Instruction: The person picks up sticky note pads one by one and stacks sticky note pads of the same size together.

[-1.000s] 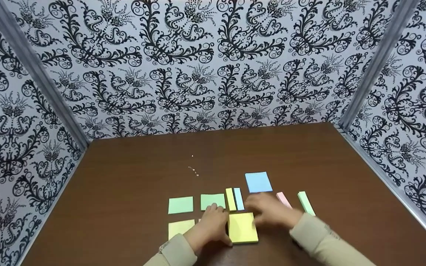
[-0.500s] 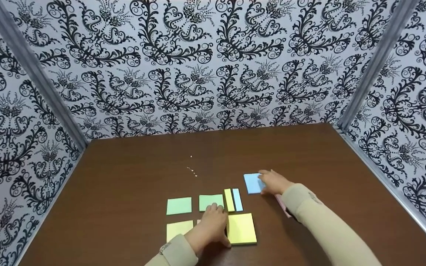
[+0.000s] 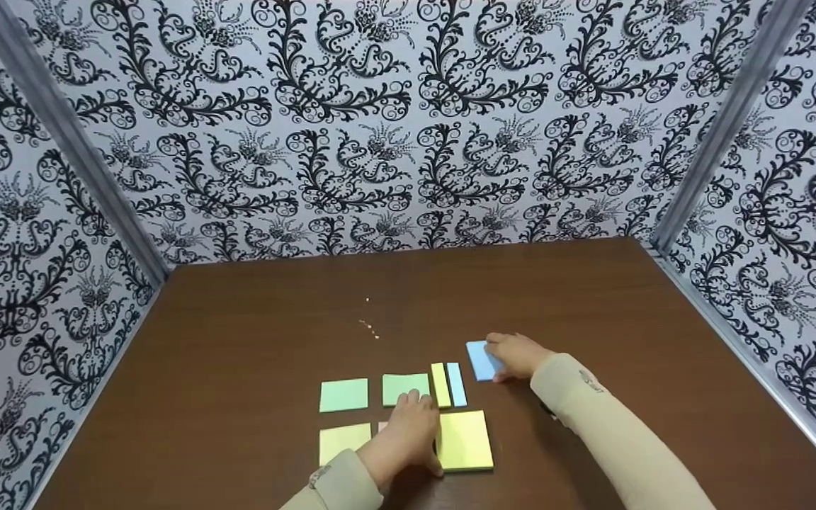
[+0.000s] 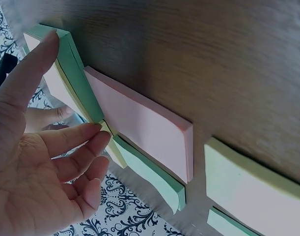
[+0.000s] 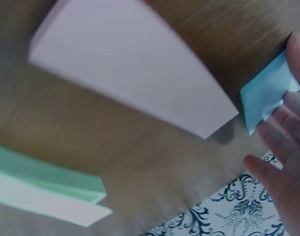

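My right hand (image 3: 518,354) holds the blue sticky-note pad (image 3: 480,360) by its right side, in the middle of the table. In the right wrist view the thumb and fingers lie along the edge of this blue pad (image 5: 265,96). Nearer to me, my left hand (image 3: 408,431) spans the left edge of the yellow sticky-note pad (image 3: 466,440), thumb at the near corner and fingers at the far end. The left wrist view shows a green layer (image 4: 76,73) along that pad's side, pinched between thumb and fingertips.
Slim yellow (image 3: 440,384) and blue strip pads (image 3: 456,384) stand behind the yellow pad. Two green pads (image 3: 343,394) and a pale yellow pad (image 3: 344,443) lie left. A pink pad (image 4: 140,120) is mostly under my left hand. My right arm hides a pink strip (image 5: 130,69) and green strip (image 5: 46,179).
My right hand has left the yellow pad's right side, reached the blue pad and drawn it slightly toward me. The left hand has stayed in place.
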Tool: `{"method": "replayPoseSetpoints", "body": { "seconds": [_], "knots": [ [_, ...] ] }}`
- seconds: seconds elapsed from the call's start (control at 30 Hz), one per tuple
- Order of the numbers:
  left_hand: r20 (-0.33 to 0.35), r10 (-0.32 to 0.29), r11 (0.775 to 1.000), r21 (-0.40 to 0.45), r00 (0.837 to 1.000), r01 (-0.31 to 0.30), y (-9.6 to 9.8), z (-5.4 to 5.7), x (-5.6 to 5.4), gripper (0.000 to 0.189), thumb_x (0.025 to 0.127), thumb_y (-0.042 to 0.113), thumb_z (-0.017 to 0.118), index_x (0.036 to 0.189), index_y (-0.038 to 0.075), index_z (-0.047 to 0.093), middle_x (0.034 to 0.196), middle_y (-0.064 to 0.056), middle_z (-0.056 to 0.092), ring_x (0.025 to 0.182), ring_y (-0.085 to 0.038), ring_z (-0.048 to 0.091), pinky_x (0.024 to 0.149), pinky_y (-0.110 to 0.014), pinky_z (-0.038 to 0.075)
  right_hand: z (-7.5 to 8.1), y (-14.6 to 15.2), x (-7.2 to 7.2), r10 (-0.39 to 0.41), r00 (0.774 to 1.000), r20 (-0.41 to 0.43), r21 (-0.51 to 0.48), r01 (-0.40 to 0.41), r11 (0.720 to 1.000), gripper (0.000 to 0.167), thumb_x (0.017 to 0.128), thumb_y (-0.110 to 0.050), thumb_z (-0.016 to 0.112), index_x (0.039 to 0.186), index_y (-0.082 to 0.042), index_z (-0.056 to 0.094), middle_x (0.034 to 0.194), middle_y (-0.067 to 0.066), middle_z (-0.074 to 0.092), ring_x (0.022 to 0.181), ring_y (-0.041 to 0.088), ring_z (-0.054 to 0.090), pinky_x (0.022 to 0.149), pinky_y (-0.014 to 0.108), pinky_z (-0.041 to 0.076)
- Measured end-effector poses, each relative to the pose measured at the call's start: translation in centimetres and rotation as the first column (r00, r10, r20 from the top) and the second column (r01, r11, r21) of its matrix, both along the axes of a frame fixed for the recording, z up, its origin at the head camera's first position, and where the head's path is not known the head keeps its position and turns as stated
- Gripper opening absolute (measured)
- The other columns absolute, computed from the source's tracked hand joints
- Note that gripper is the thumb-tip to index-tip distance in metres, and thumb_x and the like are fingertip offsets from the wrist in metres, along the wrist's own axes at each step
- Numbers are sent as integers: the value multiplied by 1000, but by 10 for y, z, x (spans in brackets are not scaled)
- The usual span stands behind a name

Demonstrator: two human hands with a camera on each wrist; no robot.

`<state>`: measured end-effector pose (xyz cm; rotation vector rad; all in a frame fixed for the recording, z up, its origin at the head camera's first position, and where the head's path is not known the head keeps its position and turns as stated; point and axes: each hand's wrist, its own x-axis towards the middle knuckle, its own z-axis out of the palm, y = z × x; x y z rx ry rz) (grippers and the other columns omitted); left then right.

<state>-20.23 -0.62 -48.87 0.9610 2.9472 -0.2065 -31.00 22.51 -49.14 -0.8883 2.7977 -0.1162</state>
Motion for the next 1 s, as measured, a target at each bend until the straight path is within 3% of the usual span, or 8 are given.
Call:
{"method": "replayPoseSetpoints", "body": {
  "seconds": [0.1, 0.2, 0.27, 0.4, 0.5, 0.7, 0.8, 1.0],
  "knots": [
    [3, 3, 1000, -1, 1000, -3, 0, 1, 1, 71, 49, 59, 79, 96, 8, 64, 87, 0, 50, 75, -15, 34, 69, -29, 31, -2, 0, 1, 49, 999, -19, 23, -48, 999, 58, 81, -29, 67, 123, 7, 51, 130, 25, 45, 119, 39, 45, 97, 55, 33],
    [7, 5, 1000, -8, 1000, -5, 1, 1, 1, 71, 49, 59, 79, 96, 8, 64, 87, 0, 50, 75, -15, 35, 69, -29, 31, -3, 0, 3, 41, 999, -1, 50, -41, 998, 57, 82, -30, 66, 124, 4, 50, 130, 24, 45, 120, 37, 45, 99, 53, 32],
    [10, 7, 1000, -6, 1000, -7, 1, 0, 1, 71, 49, 59, 79, 96, 8, 63, 87, 0, 50, 75, -15, 35, 68, -29, 31, -3, -2, 4, 2, 1000, 19, 37, -2, 999, 58, 82, -31, 66, 125, 4, 50, 131, 24, 44, 122, 38, 42, 101, 54, 29],
    [0, 5, 1000, -5, 1000, -5, 1, -1, 1, 68, 48, 59, 79, 90, 9, 63, 84, 1, 49, 74, -15, 35, 67, -29, 30, -5, -10, 4, -153, 987, -53, -11, 153, 988, 58, 85, -38, 61, 122, 6, 52, 124, 25, 51, 117, 39, 46, 98, 53, 33],
    [-10, 6, 1000, -8, 1000, -6, 1, -2, 0, 67, 48, 60, 79, 89, 9, 63, 83, 0, 49, 74, -15, 36, 67, -29, 31, -8, -20, 6, -304, 945, -120, -45, 301, 953, 64, 86, -46, 55, 119, 9, 53, 115, 28, 54, 107, 42, 51, 90, 52, 40],
    [7, 12, 1000, -9, 1000, -12, 2, -4, 0, 68, 48, 59, 79, 92, 9, 64, 86, 0, 50, 77, -15, 38, 70, -30, 32, -13, -41, 11, -553, 827, -99, -72, 548, 833, 79, 77, -59, 59, 114, 11, 53, 101, 30, 54, 94, 43, 54, 83, 52, 42],
    [21, 11, 1000, -1, 1000, -11, 2, -4, 0, 66, 48, 58, 80, 90, 9, 64, 86, 1, 50, 76, -15, 37, 69, -29, 32, -13, -47, 10, -620, 781, -72, -41, 619, 784, 81, 76, -59, 59, 117, 11, 50, 101, 30, 52, 96, 44, 53, 85, 54, 40],
    [-19, 4, 999, -32, 1000, -4, 1, -2, 1, 68, 48, 62, 79, 90, 11, 64, 86, 2, 50, 73, -14, 35, 66, -28, 30, -12, -51, 4, -697, 716, 49, -46, 699, 714, 83, 76, -54, 59, 125, 10, 41, 113, 31, 48, 104, 44, 48, 89, 53, 33]
  ]
}}
